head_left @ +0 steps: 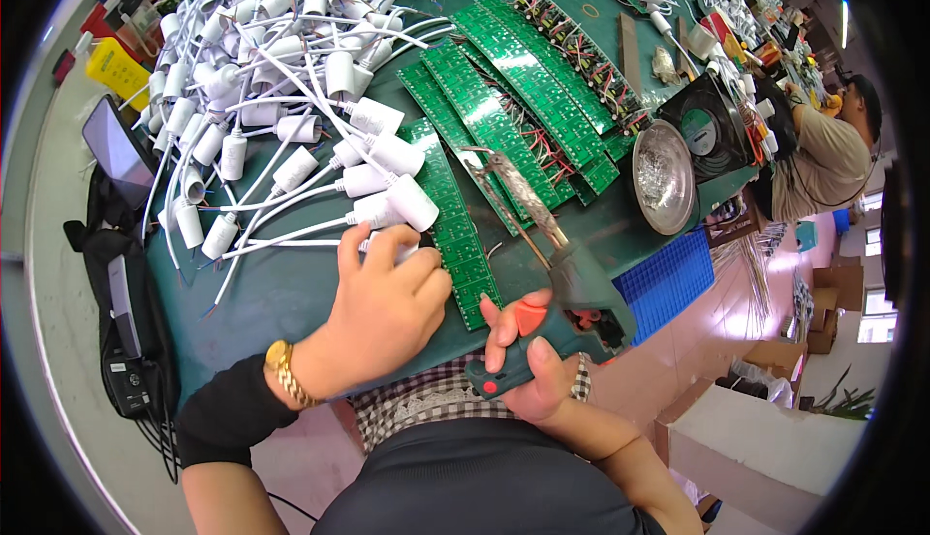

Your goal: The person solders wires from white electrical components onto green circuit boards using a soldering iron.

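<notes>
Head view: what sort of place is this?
Probably a small electronics assembly workshop: rows of green circuit boards, a heap of white wired cylinders resembling lamp sockets, and what looks like a soldering gun in the right hand.

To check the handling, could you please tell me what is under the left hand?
Part of a white socket shows under the left hand, which covers the rest. The green table shows alongside, but not beneath.
</notes>
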{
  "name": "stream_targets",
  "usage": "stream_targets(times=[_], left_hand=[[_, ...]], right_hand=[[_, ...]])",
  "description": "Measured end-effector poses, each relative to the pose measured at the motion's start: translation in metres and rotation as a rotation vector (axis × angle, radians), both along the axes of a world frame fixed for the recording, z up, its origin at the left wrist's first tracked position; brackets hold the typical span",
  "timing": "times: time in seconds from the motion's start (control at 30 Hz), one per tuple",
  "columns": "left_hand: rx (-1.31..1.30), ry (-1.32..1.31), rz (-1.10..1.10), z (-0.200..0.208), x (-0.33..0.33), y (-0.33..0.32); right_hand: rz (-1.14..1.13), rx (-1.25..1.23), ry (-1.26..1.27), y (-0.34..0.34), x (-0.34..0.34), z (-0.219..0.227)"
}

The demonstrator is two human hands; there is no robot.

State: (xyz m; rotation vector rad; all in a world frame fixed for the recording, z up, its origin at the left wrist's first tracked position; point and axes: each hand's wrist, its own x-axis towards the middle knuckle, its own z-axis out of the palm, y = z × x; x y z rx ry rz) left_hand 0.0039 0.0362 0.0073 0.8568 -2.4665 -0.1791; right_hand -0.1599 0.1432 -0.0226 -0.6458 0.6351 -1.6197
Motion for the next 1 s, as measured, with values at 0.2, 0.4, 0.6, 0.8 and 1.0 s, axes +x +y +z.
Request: stream_targets(times=[0.2, 0.4, 0.6, 0.8, 1.0], left_hand=[[0.056, -0.525, 0.314, 0.028, 0.009, 0.027], [-0.083, -0.484, 0.206, 0.051, 0.009, 0.021], [-0.429, -0.178, -0.142, 0.042, -0.019, -0.058], [-0.457, 0.198, 0.118, 0.063, 0.016, -0.117], [0.051, -0.028, 0.620, 0.073, 0.133, -0.162]], right_hand=[[-0.011, 0.013, 0.086, 0.000, -0.001, -0.004], [-0.001, -0.037, -0.033, 0.002, -0.003, -0.012], [-0.162, -0.073, 0.033, -0.001, 0.005, -0.011], [-0.357, -0.031, 0.064, 0.006, -0.012, -0.011], [-0.341, -0.045, 0.056, 0.015, -0.016, -0.006]])
